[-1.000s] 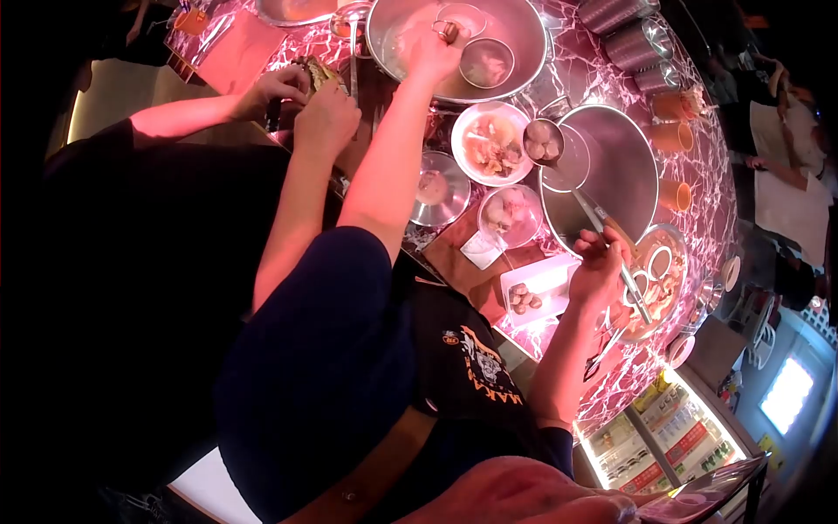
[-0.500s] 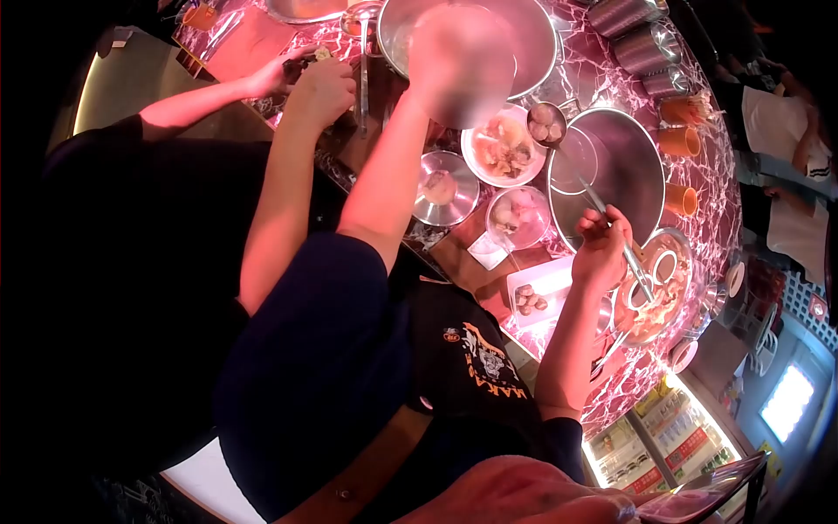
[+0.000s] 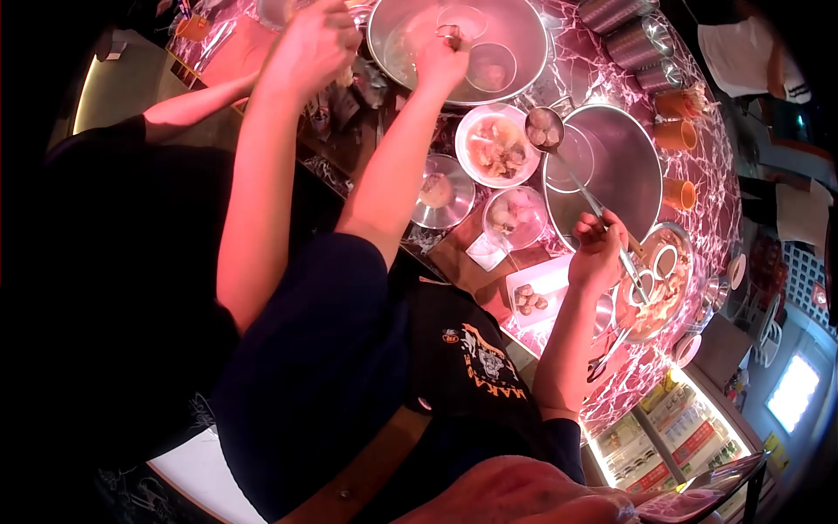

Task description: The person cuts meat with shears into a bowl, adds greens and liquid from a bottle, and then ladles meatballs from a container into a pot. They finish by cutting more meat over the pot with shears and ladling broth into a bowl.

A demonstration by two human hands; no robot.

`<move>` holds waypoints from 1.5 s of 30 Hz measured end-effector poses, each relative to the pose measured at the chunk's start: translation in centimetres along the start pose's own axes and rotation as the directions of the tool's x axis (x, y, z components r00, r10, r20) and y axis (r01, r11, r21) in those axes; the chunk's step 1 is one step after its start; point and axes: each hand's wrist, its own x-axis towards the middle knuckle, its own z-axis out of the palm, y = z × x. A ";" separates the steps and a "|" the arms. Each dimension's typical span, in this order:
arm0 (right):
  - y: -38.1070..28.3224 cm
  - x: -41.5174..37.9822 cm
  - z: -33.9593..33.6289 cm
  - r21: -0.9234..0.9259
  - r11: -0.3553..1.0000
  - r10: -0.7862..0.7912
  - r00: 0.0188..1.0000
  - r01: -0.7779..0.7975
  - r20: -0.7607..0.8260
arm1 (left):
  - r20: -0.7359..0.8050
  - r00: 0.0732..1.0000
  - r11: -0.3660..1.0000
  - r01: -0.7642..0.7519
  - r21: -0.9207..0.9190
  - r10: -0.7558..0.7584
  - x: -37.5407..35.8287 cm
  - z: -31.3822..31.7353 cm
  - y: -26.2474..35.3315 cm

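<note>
My right hand (image 3: 599,249) is closed around the long handle of a metal ladle (image 3: 574,179). Round pale balls (image 3: 545,131) sit in the ladle's bowl, which is held between a white bowl of food pieces (image 3: 497,147) and a deep metal pot (image 3: 642,157). Over a wide metal pot (image 3: 534,65) is my left hand (image 3: 442,63), its fingers curled in. Something small and shiny shows at these fingers, but I cannot make out what it is. A round shape (image 3: 491,67) is in that pot beside the hand.
A co-worker's hand (image 3: 325,44) reaches across on the left. Near me are a clear bowl (image 3: 517,217), a metal dish (image 3: 443,212) and a white tray with brown balls (image 3: 537,293). Orange cups (image 3: 676,134) and metal canisters (image 3: 642,45) line the far side; a food platter (image 3: 668,301) stands right.
My left hand, blurred before, now shows sharply over the wide pot. The co-worker's near hand has moved up the view. My right hand and the ladle have hardly moved.
</note>
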 end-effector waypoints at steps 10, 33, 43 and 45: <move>-0.7 -0.1 -0.6 -0.012 1.000 -0.015 0.998 0.014 -0.060 | 0.172 0.982 0.997 0.072 0.015 -0.073 -1.9 1.2 -2.0; -0.8 -0.8 -2.7 0.025 0.999 -0.024 0.996 0.026 -0.090 | -0.078 0.968 0.969 -0.243 -0.047 0.239 -4.5 -2.5 0.0; -0.7 -1.1 -2.7 0.023 1.000 -0.011 0.994 0.013 -0.110 | -0.135 0.951 0.942 -0.296 -0.155 0.277 -5.0 -3.0 0.0; -0.6 -1.2 -2.9 0.029 0.999 -0.012 0.995 0.015 -0.104 | -0.153 0.949 0.942 -0.298 -0.157 0.275 -4.9 -2.9 -0.7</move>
